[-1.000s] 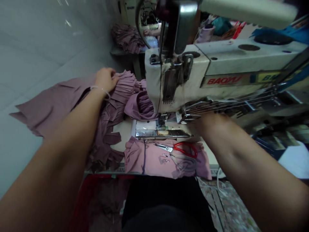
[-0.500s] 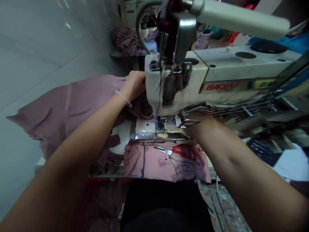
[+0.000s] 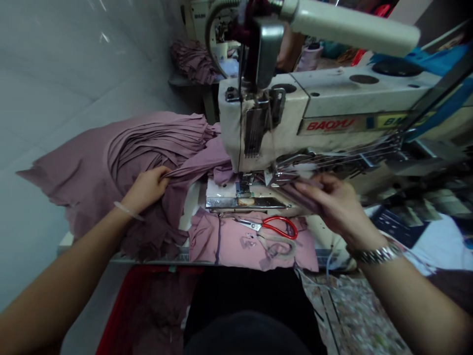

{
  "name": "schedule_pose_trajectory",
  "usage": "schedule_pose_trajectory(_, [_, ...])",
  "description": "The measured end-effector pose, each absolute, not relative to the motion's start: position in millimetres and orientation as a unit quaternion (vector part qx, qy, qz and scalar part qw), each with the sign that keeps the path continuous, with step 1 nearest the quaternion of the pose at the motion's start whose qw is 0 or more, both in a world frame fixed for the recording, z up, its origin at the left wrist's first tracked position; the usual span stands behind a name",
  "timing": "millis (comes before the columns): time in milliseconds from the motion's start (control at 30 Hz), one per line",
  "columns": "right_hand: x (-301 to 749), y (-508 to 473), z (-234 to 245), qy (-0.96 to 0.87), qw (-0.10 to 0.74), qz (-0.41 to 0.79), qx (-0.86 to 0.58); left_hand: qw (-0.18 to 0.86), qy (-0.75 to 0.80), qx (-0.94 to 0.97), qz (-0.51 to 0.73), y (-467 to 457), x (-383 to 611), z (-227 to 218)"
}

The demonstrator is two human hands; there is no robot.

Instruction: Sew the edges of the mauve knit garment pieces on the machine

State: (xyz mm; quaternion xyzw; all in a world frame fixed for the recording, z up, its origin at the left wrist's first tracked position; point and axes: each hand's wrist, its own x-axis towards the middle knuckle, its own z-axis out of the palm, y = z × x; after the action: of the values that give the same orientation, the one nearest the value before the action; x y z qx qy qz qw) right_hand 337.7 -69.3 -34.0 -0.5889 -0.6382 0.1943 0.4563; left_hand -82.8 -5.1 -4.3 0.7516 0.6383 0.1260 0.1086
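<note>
My left hand (image 3: pixel 147 188) is closed, pinching a mauve fabric strip (image 3: pixel 199 167) that runs right toward the needle area of a cream sewing machine (image 3: pixel 332 118). It rests against a big heap of mauve fabric pieces (image 3: pixel 121 158) left of the machine. My right hand (image 3: pixel 327 197), with a metal watch on the wrist, is under the machine arm to the right of the presser foot (image 3: pixel 244 190). Its fingers are pinched on a dark mauve strip of fabric (image 3: pixel 295 193).
Red-handled scissors (image 3: pixel 275 227) lie on a pink cloth (image 3: pixel 236 244) at the table's front edge. A red bin (image 3: pixel 118 315) with fabric sits below left. A second sewing machine (image 3: pixel 207 19) and more mauve fabric (image 3: pixel 194 59) stand at the back.
My left hand pulled back from behind the machine head to the front of the fabric heap, holding a strip. My right hand came out from under the machine arm, now showing with fabric.
</note>
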Motion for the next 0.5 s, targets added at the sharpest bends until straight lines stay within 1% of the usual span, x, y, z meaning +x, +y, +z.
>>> schedule_pose_trajectory(33, [343, -83, -35, -0.585, 0.470, 0.308, -0.585, 0.138, 0.641, 0.744, 0.131, -9, -83, -6])
schedule_pose_trajectory(67, [350, -96, -37, -0.505, 0.506, 0.376, -0.590, 0.169, 0.642, 0.735, 0.140, -12, -83, -7])
schedule_pose_trajectory(133, [364, -115, -42, -0.375, 0.577, 0.417, -0.593, 0.215, 0.645, 0.714, 0.165, -15, -80, -9])
schedule_pose_trajectory(233, [372, -126, -47, -0.281, 0.669, 0.372, -0.579, 0.233, 0.667, 0.680, 0.199, -19, -79, -3])
schedule_pose_trajectory(333, [356, -129, -47, -0.270, 0.727, 0.312, -0.548, 0.211, 0.705, 0.630, 0.247, -29, -74, 16])
schedule_pose_trajectory(367, [346, -130, -46, -0.310, 0.724, 0.289, -0.545, 0.208, 0.706, 0.620, 0.272, -35, -69, 23])
schedule_pose_trajectory(400, [334, -129, -44, -0.385, 0.700, 0.263, -0.541, 0.220, 0.690, 0.626, 0.290, -41, -61, 30])
schedule_pose_trajectory(433, [322, -128, -43, -0.494, 0.647, 0.235, -0.530, 0.247, 0.654, 0.652, 0.295, -48, -50, 34])
schedule_pose_trajectory(467, [311, -125, -42, -0.626, 0.560, 0.205, -0.503, 0.279, 0.595, 0.698, 0.284, -54, -38, 34])
schedule_pose_trajectory(500, [300, -120, -41, -0.750, 0.450, 0.163, -0.457, 0.300, 0.518, 0.758, 0.258, -60, -24, 31])
